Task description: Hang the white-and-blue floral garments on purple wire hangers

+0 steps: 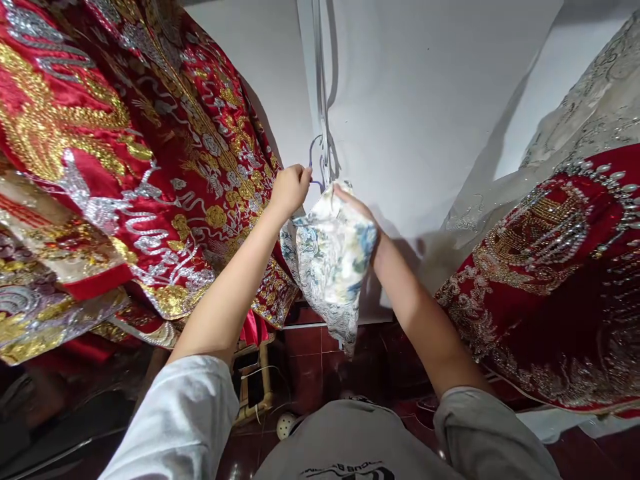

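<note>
My left hand (290, 190) is raised in front of the white wall, its fingers closed round the purple hook of a hanger (314, 160). From there a floral garment (330, 260) in white, blue and yellow hangs down between my forearms. My right hand (356, 208) lies against the garment's upper right side with the cloth bunched under its fingers; part of the hand is hidden behind the fabric. A thin white cord or pipe (323, 93) runs down the wall to the hook.
Red robes with gold and silver embroidery (125, 167) hang at the left. A red beaded gown with a pale lace overlay (555, 280) hangs at the right. Below are dark red floor tiles (305, 347) and a small wooden frame (257, 393).
</note>
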Available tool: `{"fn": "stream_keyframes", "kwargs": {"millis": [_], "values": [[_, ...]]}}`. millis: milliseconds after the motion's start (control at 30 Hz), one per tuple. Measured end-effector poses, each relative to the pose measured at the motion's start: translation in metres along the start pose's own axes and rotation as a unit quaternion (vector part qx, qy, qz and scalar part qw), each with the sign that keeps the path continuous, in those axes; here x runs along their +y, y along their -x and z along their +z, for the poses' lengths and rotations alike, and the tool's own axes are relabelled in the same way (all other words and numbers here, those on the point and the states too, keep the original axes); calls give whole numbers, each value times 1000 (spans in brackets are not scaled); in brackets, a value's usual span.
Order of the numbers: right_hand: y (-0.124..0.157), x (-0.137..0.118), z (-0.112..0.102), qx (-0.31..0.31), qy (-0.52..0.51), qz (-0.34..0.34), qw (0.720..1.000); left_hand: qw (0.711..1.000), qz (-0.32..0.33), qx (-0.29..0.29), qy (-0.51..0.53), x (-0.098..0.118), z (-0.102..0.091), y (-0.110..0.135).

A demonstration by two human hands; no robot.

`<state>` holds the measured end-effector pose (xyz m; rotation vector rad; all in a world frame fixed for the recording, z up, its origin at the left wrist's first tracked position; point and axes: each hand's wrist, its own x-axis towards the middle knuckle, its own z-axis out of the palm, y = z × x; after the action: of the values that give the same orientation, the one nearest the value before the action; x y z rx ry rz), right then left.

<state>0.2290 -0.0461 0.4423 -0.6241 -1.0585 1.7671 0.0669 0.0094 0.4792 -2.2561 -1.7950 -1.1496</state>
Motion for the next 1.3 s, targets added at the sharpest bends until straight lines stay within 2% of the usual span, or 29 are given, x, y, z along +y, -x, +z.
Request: {"fn": "stream_keyframes", "kwargs": {"millis": [67,133,200,267,333,400,467,567,633,667,767,933,1000,1100,1200,1300], "values": [[-3,-14,-3,-20,-12,30,999,998,-32,7,-59,7,-6,-6],[2,-16,-5,-2,7,47,999,995,-47,2,-91,7,-10,-6],[14,-7,-9,38,48,32,998,994,-52,-13,-94,3,-10,1],[27,8,-18,41,126,1,991,996,-46,-32,-70,-3,-6,14],[35,21,-31,-5,226,-61,972,999,-15,-50,-9,-6,-2,31],[37,31,-47,-44,309,-143,939,993,32,-82,80,-3,2,48],[33,37,-63,-26,365,-218,905,970,72,-141,186,6,5,63],[29,40,-83,40,441,-272,854,905,95,-234,341,28,5,73],[32,38,-95,55,476,-268,836,873,87,-266,399,39,2,72],[37,36,-102,58,486,-257,833,867,80,-276,408,43,1,69],[55,25,-120,105,503,-227,827,868,63,-315,378,45,-3,54],[76,1,-137,203,539,-225,786,882,68,-363,294,36,-3,26],[71,-7,-137,225,529,-229,786,903,106,-351,226,33,-3,18],[50,-15,-130,231,510,-220,799,950,160,-249,98,27,-3,10],[25,-19,-117,237,498,-216,806,977,165,-134,19,12,-5,4],[14,-18,-103,229,485,-197,821,986,152,-73,-1,-5,-11,4]]}}
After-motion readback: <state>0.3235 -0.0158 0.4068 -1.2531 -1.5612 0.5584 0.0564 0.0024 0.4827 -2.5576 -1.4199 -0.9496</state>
